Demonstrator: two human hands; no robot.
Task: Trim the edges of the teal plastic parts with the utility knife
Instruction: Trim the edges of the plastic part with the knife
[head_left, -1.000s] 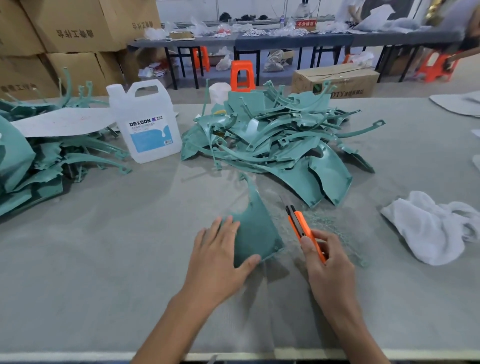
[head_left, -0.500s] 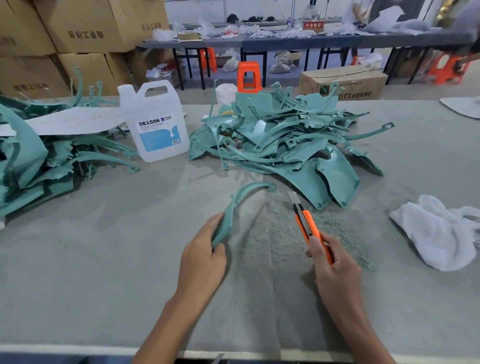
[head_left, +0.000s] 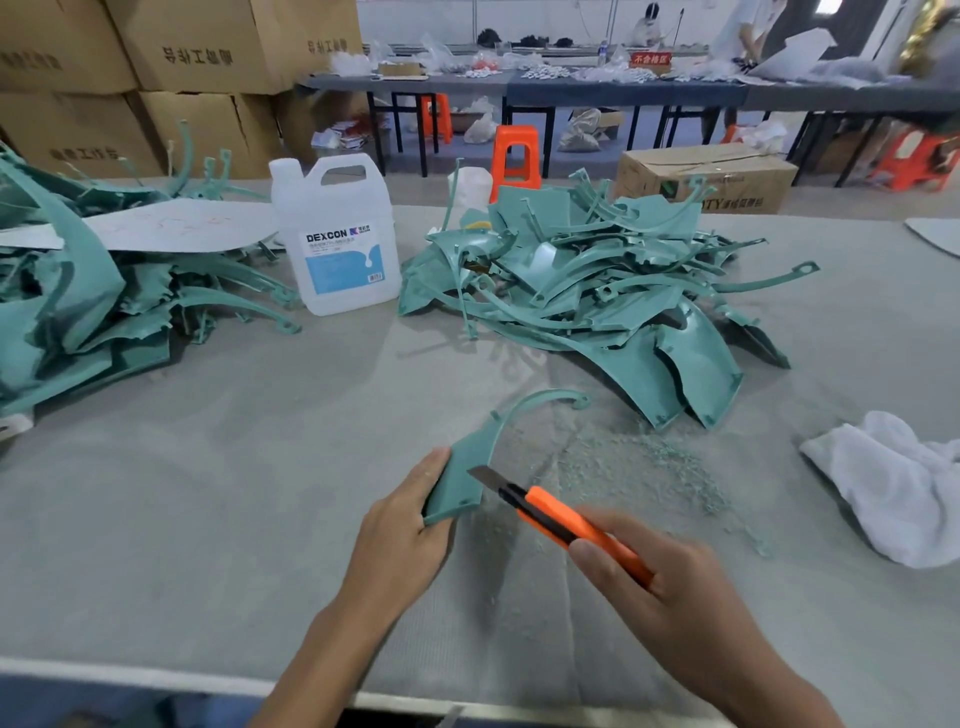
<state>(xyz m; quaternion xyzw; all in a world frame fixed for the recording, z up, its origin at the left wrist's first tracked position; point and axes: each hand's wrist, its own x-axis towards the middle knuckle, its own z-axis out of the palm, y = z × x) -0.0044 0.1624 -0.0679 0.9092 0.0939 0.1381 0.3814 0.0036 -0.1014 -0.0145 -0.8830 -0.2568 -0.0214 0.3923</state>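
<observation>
My left hand (head_left: 402, 535) grips the wide end of a teal plastic part (head_left: 467, 462), held up on edge above the grey table (head_left: 208, 493); its thin curved arm reaches up and right. My right hand (head_left: 670, 597) holds an orange utility knife (head_left: 566, 522) with the blade out, its tip lying against the part's right edge. A big heap of teal parts (head_left: 597, 291) sits behind, and a second heap of teal parts (head_left: 78, 312) fills the left side.
A white DEXCON jug (head_left: 335, 234) stands between the heaps. Teal shavings (head_left: 639, 467) are scattered right of the part. A white cloth (head_left: 893, 483) lies at the right edge. Cardboard boxes (head_left: 156, 67), an orange stool (head_left: 514, 156) and other tables stand beyond.
My left hand lifted the part from flat on the table and turned it on edge. My right hand swung the knife left until its blade met the part's edge.
</observation>
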